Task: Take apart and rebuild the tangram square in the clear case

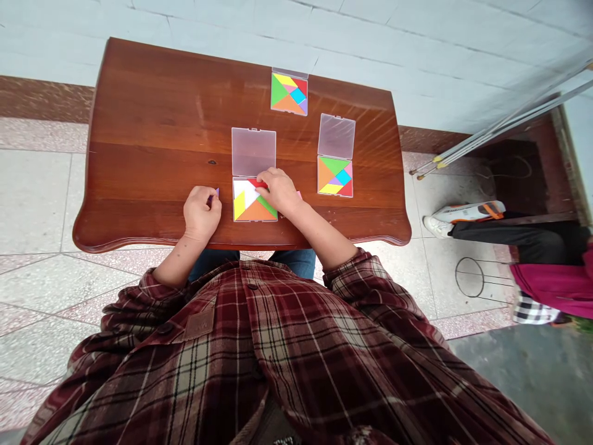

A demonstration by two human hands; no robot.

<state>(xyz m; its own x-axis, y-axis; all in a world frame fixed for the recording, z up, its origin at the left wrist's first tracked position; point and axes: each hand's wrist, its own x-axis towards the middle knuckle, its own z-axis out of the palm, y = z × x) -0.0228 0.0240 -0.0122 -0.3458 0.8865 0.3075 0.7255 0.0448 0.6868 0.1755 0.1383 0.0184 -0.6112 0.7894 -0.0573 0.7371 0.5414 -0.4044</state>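
Pale wall (208,31) out back, shiny reddish-brown wooden worktop (157,123) in front of it, tiled floor (32,198) around. Main thing here is the middle case (249,195), sitting near the front edge with its clear lid (253,151) flipped open on the far side of it. So inside the middle case you've got a yellow piece (239,206) along its left, an orange piece (254,214) along the near edge, a green piece (269,210) at the right, a red piece (254,183) up at the far side, and a white patch of the base showing between them.

Left hand (202,212) is just left of the middle case, fingers pinched tight on a purple piece (217,193), only a sliver of it poking out. Right hand (278,189) reaches over the middle case's right side, fingers curled with a narrow gap right at the red piece; honestly can't tell if they're gripping it. Bit of a pink piece (299,194) peeks out just right of the middle case, mostly hidden by that hand.

Right of the middle case is a filled, open right case (335,196), and beyond it, a bit rightward, a filled far case (290,113). Way off right, someone's shoe (438,227).
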